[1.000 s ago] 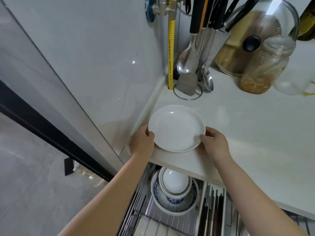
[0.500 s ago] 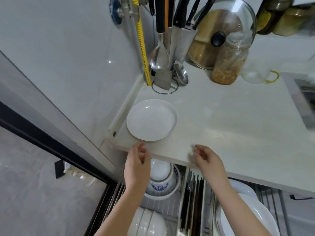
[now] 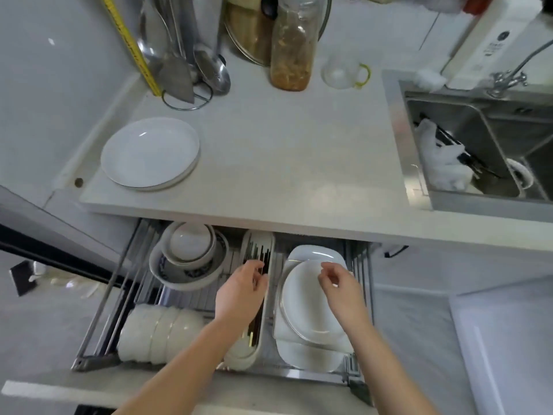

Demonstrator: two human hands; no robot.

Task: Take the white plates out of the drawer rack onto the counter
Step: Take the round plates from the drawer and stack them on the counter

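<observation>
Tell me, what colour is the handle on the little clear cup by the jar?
Yellow-green. The handle shows best in the head view.

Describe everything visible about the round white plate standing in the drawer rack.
The round white plate is plain, glossy and ceramic-looking, with a shallow raised rim. It leans on edge in the right compartment of the drawer rack, tilted among squarish white plates behind and in front. The right hand hovers open over its upper edge; contact is unclear. The left hand is beside it, over the chopstick holder.
</observation>
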